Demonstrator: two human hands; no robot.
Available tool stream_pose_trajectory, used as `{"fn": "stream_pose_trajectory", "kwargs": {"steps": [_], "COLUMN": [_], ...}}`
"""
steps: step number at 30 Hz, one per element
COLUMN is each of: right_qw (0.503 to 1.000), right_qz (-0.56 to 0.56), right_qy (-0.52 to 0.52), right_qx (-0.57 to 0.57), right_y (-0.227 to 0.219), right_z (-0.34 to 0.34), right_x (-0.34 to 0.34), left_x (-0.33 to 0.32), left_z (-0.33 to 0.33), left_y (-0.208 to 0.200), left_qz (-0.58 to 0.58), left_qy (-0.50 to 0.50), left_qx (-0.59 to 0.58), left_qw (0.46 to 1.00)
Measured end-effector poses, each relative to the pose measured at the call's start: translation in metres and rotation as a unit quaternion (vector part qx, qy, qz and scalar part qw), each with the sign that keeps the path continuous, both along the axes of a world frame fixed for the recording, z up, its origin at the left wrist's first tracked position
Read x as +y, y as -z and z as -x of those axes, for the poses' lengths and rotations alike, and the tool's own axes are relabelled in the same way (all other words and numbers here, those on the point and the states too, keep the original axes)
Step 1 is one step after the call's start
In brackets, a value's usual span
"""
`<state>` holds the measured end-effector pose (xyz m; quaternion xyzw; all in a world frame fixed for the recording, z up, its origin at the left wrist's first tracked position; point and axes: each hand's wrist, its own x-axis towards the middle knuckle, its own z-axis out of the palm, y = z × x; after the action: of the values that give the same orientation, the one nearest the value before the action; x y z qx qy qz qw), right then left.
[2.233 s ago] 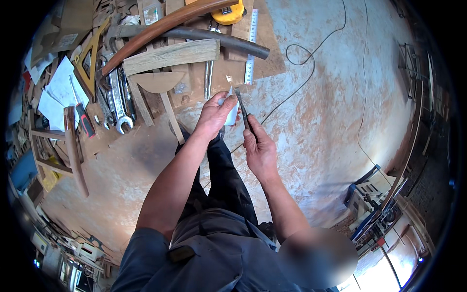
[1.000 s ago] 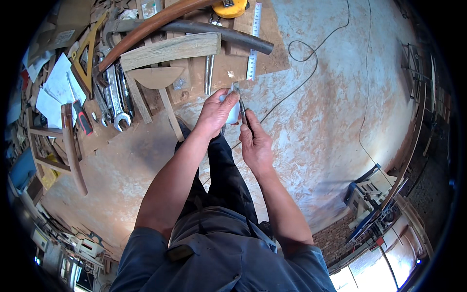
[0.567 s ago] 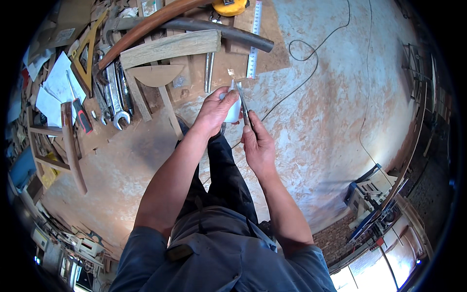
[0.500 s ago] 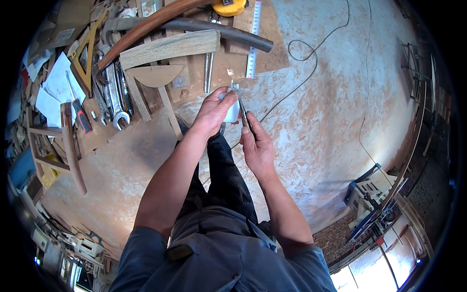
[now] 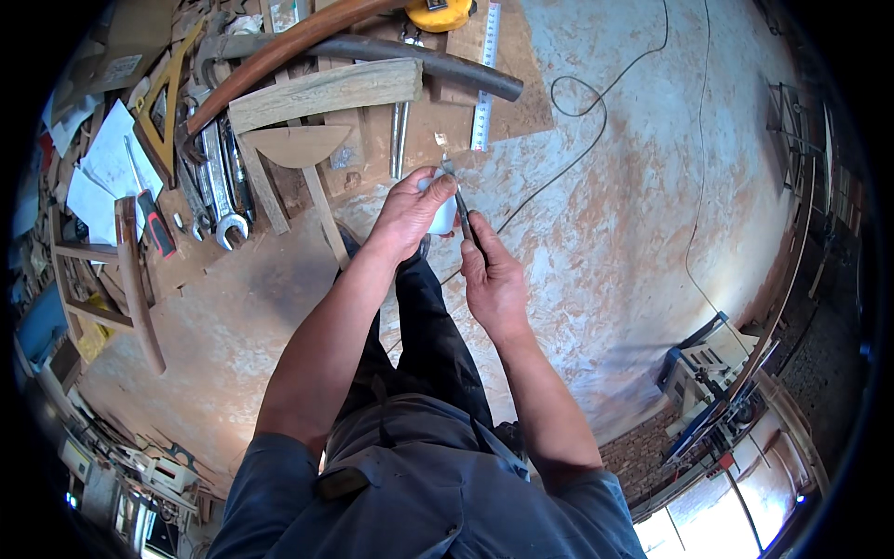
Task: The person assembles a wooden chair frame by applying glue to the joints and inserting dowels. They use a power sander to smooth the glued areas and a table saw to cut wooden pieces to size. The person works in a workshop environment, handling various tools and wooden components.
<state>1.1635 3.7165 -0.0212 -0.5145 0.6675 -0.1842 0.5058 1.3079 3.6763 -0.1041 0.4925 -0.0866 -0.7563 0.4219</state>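
Right hand (image 5: 495, 284), nearest the body: fingers closed round the dark handle of a narrow-bladed tool (image 5: 465, 210), metal end pointing up and away. Left hand (image 5: 410, 212), just ahead: fingers wrapped about a small bottle (image 5: 445, 219), thumb across its upper part. Change noted: the metal end, half a second ago upright just right of the bottle's tip, now leans left across it; judged as bringing the work onto that tip, though whether it cuts or merely touches cannot be told. Bottle: white, smooth-looking, narrowing upward, lower body showing past the thumb; contents not visible; held between the hands, in front of the person. Beyond, on a brown board: paired metal tubes (image 5: 403, 140), half-round wooden piece (image 5: 300, 146), white ruler (image 5: 485, 79), pale curved timber (image 5: 326, 96), dark bar (image 5: 447, 68), yellow tape measure (image 5: 442, 19), partly cropped.
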Motion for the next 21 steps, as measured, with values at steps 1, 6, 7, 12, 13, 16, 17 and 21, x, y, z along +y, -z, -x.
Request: {"fn": "stream_pose_trajectory", "kwargs": {"steps": [1, 6, 7, 12, 13, 16, 17, 21], "right_qw": [1.000, 0.996, 0.997, 0.994, 0.996, 0.996, 0.996, 0.996], "right_qz": [0.011, 0.084, 0.073, 0.110, 0.082, 0.015, 0.018, 0.086], "right_qy": [-0.004, -0.016, -0.009, -0.011, 0.008, 0.069, 0.068, 0.021], "right_qx": [0.003, -0.016, -0.032, -0.023, -0.030, -0.056, -0.055, -0.029], "right_y": [-0.002, 0.012, 0.012, 0.023, 0.016, -0.005, -0.008, -0.012], "right_z": [-0.002, -0.004, -0.004, -0.006, -0.004, 0.008, 0.015, 0.023], "right_x": [-0.001, -0.002, -0.006, -0.022, -0.019, -0.007, -0.004, -0.015], "left_x": [0.000, -0.007, -0.010, 0.000, 0.004, 0.026, 0.031, 0.062], "left_z": [0.000, 0.001, 0.001, 0.003, -0.002, -0.004, 0.001, 0.012], "left_y": [0.000, -0.006, -0.008, -0.009, -0.008, -0.009, -0.018, -0.041], "left_qz": [-0.008, -0.032, -0.036, -0.119, -0.130, -0.073, -0.054, 0.116], "left_qy": [-0.005, -0.013, -0.021, -0.029, 0.012, 0.051, 0.057, 0.100], "left_qx": [0.001, 0.004, 0.002, -0.007, -0.065, -0.090, -0.081, -0.177], "left_qw": [1.000, 0.999, 0.999, 0.992, 0.989, 0.992, 0.994, 0.972]}}
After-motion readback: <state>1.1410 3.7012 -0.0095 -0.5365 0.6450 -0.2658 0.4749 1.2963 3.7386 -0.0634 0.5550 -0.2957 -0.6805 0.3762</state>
